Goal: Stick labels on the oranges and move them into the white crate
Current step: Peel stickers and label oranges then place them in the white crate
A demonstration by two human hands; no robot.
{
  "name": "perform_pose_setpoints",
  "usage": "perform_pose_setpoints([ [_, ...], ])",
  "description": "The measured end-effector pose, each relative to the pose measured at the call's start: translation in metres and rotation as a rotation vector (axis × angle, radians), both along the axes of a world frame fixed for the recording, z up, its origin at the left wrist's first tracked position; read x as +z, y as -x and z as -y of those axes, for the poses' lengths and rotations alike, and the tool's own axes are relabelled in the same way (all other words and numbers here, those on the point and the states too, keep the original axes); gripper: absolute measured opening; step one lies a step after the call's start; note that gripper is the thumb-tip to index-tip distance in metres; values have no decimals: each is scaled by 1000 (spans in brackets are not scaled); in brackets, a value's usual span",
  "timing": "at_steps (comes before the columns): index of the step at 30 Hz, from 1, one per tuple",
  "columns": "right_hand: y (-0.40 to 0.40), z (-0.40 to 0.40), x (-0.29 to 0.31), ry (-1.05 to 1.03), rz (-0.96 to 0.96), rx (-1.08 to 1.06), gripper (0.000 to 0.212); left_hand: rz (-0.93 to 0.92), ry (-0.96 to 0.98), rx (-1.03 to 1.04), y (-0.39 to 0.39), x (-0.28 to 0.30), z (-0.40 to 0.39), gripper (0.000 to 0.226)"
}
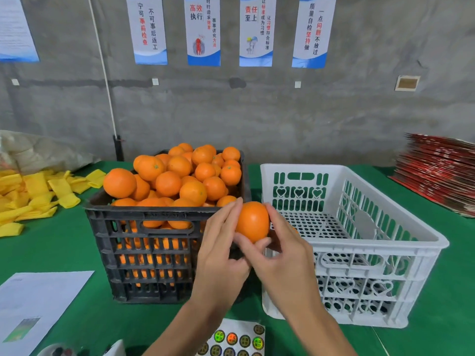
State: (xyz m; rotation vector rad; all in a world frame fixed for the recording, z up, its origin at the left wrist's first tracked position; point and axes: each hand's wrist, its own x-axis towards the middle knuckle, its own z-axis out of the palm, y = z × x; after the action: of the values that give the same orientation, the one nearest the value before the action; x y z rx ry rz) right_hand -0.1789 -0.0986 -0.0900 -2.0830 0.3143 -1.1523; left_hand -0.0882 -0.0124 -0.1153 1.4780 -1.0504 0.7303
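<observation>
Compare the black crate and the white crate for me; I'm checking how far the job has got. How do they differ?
The black crate is heaped with oranges; the white crate looks almost empty. The black one has plain slots, the white one heart cutouts. Both are slotted plastic and stand upright on the green table.

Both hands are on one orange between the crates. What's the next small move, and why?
Probably press the label down, then carry the orange right into the white crate. The left hand and right hand hold it just beside that crate's near corner. No label shows on the visible side, so first check that one is on.
</observation>
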Motion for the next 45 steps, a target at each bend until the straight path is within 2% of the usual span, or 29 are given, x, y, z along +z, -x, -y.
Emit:
perform_pose_setpoints([
  [3,0,15,15,49,-8,-87,94,14,-59,-59,-1,12,16,75],
  [6,-4,33,18,167,-43,-154,83,62,-178,-52,-6,18,29,75],
  [9,-11,54,12,216,-61,-174,73,116,-231,59,-1,13,39,61],
  [12,-12,65,3,270,-73,-217,69,62,-192,55,11,-1,44,51],
  [14,-13,68,-4,365,-61,-267,62,-46,-190,25,16,-13,44,54],
  [17,-11,71,-10,152,-28,-122,47,-379,-357,-44,18,-30,41,78],
  [18,-10,73,-11,149,-30,-115,43,-490,-422,-62,17,-35,42,87],
  [21,-5,82,-20,506,-27,-384,24,-603,-547,-71,13,-46,50,99],
  [25,4,90,-27,674,-60,-480,56,-617,-620,-103,14,-55,61,85],
  [30,1,107,-29,778,70,-521,66,-612,-599,-71,22,-56,72,85],
  [39,5,155,-25,798,42,-473,68,-619,-550,-60,33,-54,126,80],
  [45,4,189,-27,752,-47,-463,64,-619,-539,-83,34,-48,159,89],
])
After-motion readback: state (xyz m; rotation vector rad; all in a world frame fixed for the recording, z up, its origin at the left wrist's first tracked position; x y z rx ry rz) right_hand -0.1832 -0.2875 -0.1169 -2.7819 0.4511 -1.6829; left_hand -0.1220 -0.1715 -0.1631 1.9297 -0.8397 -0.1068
